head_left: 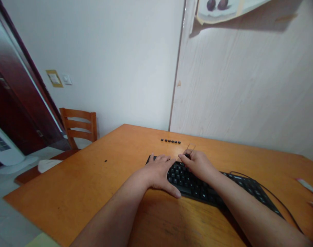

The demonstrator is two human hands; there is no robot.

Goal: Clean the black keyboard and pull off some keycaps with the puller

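Observation:
A black keyboard lies at a slant on the table, its middle partly hidden by my right forearm. My left hand rests spread and flat over its left end, thumb along the front edge. Above the upper row of keys, my right hand is closed on a wire keycap puller; its thin wire loops stick up past the fingers. Something dark shows between thumb and fingers, too small to make out fully. Behind the keyboard stands a row of several small black keycaps.
A small black piece lies alone on the left of the wooden table. The keyboard's cable curves along the right side. Whitish items lie at the far right. A wooden chair stands beyond the left edge.

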